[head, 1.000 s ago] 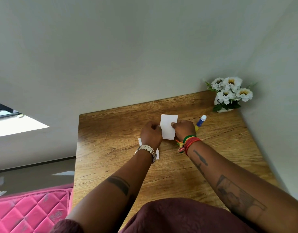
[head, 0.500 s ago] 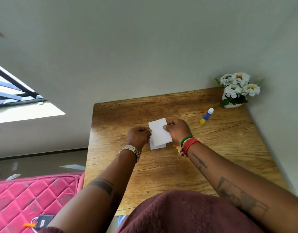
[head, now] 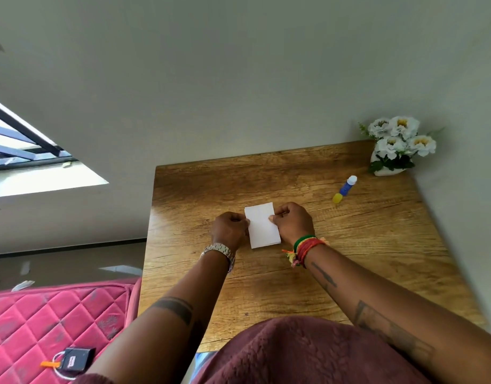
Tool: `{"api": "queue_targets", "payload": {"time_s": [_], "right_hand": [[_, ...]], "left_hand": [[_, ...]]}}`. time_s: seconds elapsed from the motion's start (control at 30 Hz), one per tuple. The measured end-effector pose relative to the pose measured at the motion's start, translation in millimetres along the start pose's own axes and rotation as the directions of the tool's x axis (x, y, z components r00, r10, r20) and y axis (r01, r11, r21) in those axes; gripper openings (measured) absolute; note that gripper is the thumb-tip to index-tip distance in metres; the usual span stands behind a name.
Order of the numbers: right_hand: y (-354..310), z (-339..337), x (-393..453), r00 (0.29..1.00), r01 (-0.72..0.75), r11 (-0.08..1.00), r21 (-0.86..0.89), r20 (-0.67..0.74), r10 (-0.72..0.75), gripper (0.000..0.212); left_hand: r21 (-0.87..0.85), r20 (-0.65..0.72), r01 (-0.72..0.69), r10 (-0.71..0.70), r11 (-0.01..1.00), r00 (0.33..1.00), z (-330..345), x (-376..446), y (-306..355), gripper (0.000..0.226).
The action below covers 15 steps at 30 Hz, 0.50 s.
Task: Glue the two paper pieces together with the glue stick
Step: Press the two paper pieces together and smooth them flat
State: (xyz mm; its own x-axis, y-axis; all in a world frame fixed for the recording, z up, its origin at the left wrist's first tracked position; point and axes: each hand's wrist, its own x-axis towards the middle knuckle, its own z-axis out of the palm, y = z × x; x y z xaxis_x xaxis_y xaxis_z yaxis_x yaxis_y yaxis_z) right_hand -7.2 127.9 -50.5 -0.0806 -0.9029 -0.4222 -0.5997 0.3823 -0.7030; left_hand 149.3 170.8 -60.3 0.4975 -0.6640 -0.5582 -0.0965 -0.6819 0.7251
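A white paper piece (head: 262, 225) lies flat on the wooden table (head: 294, 286), with a thin edge of a second piece showing under its bottom edge. My left hand (head: 230, 230) pinches its left edge with curled fingers. At the paper's right edge my right hand (head: 293, 223) presses down with the thumb on the sheet. The glue stick (head: 344, 189), blue with a white cap and a yellow end, lies on the table to the far right of the paper, untouched.
A white pot of white flowers (head: 397, 146) stands at the table's far right corner against the wall. A pink quilted mattress (head: 44, 322) with a small black device (head: 75, 358) lies left of the table.
The top paper, held tilted above the lower piece, has come down squarely over it. Both hands moved in to its sides. The camera view shifted.
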Motion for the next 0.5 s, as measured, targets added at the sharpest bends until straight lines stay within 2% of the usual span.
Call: {"api": "queue_targets", "payload": {"time_s": [0.2,0.5], "right_hand": [[0.8,0.6,14.8,0.999,-0.016,0.999,0.03,0.034,0.015,0.018],[2.2,5.6,18.8,0.999,0.01,1.0,-0.025,0.032,-0.009,0.018]], "left_hand": [[0.069,0.006,-0.027,0.026,0.997,1.0,1.8,12.3,6.7,0.006],[0.162,-0.014,-0.028,0.031,0.986,0.999,7.1,18.8,4.4,0.007]]}}
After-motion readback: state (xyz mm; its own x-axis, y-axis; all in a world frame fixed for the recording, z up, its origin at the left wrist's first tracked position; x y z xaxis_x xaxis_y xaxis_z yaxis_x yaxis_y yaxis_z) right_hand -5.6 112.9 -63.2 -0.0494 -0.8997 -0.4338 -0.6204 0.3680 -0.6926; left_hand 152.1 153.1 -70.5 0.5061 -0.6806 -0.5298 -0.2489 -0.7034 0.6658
